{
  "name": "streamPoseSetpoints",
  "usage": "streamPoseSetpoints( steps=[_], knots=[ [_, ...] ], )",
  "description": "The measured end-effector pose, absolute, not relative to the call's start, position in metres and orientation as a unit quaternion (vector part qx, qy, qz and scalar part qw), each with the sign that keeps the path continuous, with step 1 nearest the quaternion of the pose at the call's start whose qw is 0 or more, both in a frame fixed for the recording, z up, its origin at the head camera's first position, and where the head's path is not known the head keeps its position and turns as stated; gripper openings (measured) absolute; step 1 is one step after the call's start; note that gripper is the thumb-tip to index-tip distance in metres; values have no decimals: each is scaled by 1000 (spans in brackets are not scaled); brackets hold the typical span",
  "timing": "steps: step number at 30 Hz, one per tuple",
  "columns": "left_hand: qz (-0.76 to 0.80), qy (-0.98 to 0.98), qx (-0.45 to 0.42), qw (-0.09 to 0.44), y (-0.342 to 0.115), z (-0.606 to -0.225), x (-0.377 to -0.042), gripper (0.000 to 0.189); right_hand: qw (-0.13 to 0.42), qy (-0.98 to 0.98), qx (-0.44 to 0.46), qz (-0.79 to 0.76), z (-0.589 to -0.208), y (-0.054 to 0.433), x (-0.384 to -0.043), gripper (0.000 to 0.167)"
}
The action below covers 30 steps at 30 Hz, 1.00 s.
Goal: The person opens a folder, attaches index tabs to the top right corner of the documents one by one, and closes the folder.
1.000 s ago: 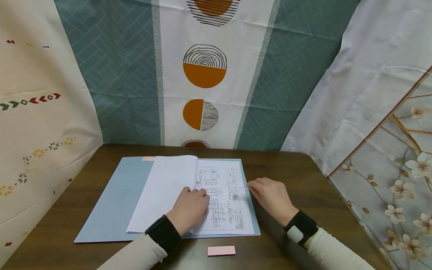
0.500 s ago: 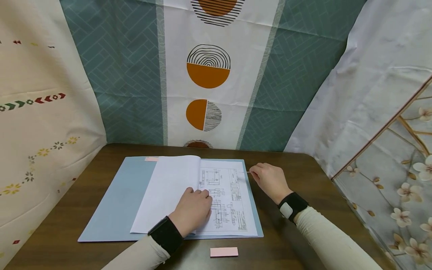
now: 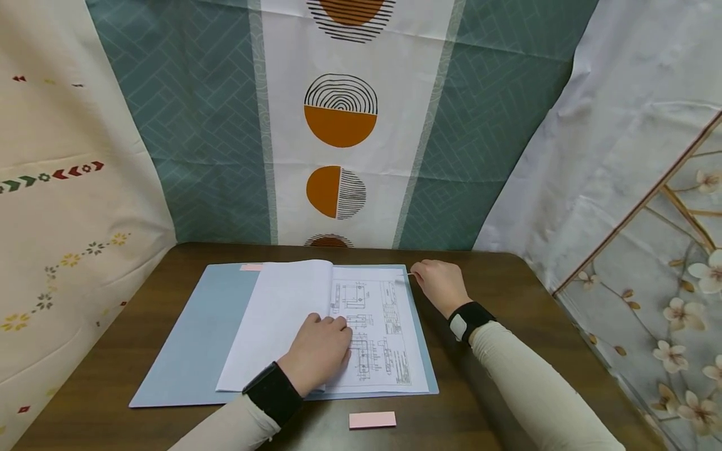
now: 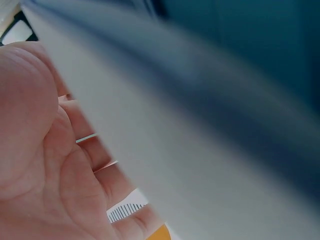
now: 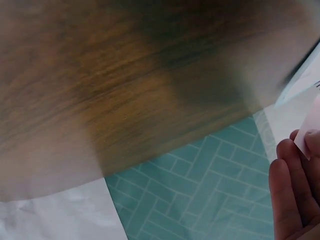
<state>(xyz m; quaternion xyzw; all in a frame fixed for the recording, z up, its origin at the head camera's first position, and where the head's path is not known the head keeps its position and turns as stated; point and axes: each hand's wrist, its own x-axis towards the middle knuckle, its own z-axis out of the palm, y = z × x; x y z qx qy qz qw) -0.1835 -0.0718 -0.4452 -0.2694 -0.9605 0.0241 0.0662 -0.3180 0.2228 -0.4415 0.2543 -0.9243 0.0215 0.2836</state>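
Observation:
A light blue folder [image 3: 188, 338] lies spread on the table, with a stack of paper in it. On its right side is a sheet with technical drawings [image 3: 395, 351]; blank turned pages [image 3: 276, 307] lie to the left. My left hand [image 3: 318, 352] rests on the pages near the fold, its fingers relaxed; in the left wrist view a blurred sheet covers part of them. At the folder's upper right corner, my right hand [image 3: 441, 285] pinches a small pale pink sticky note [image 5: 306, 131] between thumb and fingers. That note appears nearly edge-on in the head view.
A pink sticky note pad [image 3: 372, 420] lies on the dark wooden table [image 3: 479, 401] in front of the folder. Another pink slip [image 3: 251, 267] shows at the folder's top edge. Patterned cloths [image 3: 214, 125] hang behind and at both sides.
My right hand has moved away from me along the folder's right edge to its upper corner, still pinching the sticky note. The left hand stays on the pages.

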Motion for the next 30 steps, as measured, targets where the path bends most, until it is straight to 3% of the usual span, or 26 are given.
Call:
streamPoseSetpoints(
  steps=[13, 30],
  knots=[
    [25, -958, -273, 79, -73, -445, -185, 33, 280, -929, 243, 0, -455, 225, -345, 8],
    [24, -958, -272, 81, -73, -447, -185, 33, 269, -929, 255, -21, -460, 223, -349, 14]
  ],
)
